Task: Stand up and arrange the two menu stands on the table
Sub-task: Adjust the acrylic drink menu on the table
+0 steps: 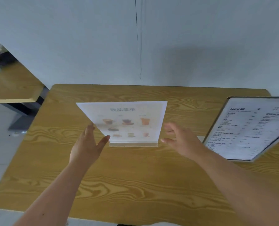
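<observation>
Wood-grain tabletop lies under our forearms; our left hand and right hand are spread open, gripping nothing, either side of the drinks menu stand. It stands upright mid-table between our fingers, the left thumb at its lower corner. Right of it the coffee menu stand leans tilted. Behind rises a pale wall

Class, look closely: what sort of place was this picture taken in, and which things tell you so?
Probably a café or small restaurant. A drinks menu stand with pictures of cups sits on a wood-grain table, a second menu lists coffee, and another similar table stands beside it.
</observation>
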